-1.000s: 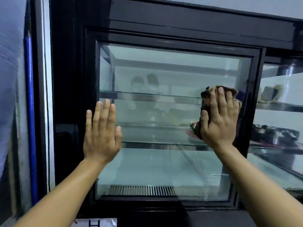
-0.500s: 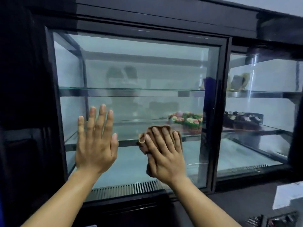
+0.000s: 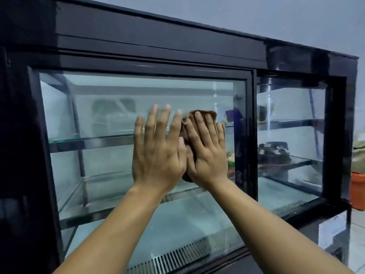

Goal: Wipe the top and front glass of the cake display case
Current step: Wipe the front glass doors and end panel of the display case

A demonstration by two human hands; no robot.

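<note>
Cake display case (image 3: 158, 36): black frame, fills most of the frame, with its top edge sloping down from upper left to upper right. Front glass (image 3: 98, 115) is the left panel. Both hands are on it at centre frame, side by side and touching.

Left hand (image 3: 158, 157): flat against the glass, fingers (image 3: 151, 125) straight and spread, holding nothing.

Right hand (image 3: 208, 155): just right of the left hand, fingers straight and close together, pressing a brown cloth (image 3: 203, 111) onto the glass. No curl round the cloth, so it's pressed, not gripped. Cloth edges show above the fingertips and below the heel of the palm.

Inside: glass shelves (image 3: 88, 138) cross the left panel. A decorated cake (image 3: 230, 158) peeks out just right of the right hand. A dark cake (image 3: 273, 153) sits on a shelf behind the right panel. A metal vent grille (image 3: 173, 258) runs along bottom centre.

An orange container (image 3: 358, 191) sits at the right edge of the frame, outside the case.
</note>
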